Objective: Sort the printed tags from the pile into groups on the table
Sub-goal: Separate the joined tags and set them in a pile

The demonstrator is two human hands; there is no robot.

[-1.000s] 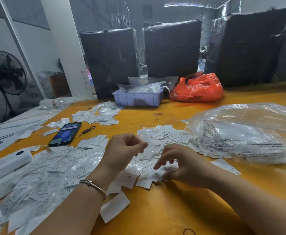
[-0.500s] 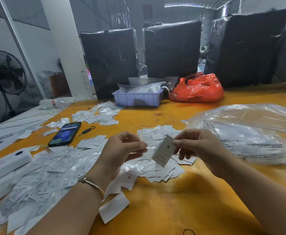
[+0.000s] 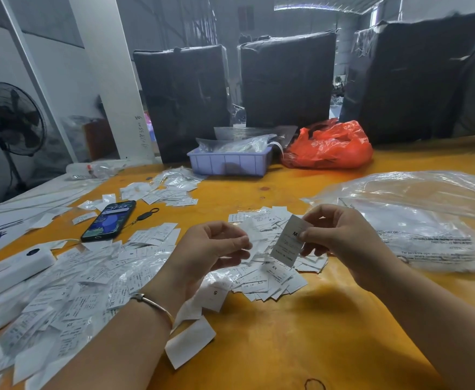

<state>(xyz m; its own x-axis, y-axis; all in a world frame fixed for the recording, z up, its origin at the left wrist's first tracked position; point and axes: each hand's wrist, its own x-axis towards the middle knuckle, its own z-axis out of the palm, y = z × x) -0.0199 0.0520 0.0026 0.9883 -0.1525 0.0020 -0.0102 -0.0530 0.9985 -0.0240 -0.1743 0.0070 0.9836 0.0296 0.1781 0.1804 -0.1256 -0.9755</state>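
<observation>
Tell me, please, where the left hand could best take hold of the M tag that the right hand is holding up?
Likely its free lower-left corner, approached from the left: the right hand pinches the M tag at its right edge, leaving that side open toward the left hand.

Matt paper tags (image 3: 258, 280) on a smooth orange-painted table (image 3: 301, 333).

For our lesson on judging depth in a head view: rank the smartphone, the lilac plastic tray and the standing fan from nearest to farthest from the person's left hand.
1. Smartphone: on the table, just left of and beyond the left hand.
2. Lilac plastic tray: farther back, near the table's far edge.
3. Standing fan: off the table, far left by the wall.
</observation>
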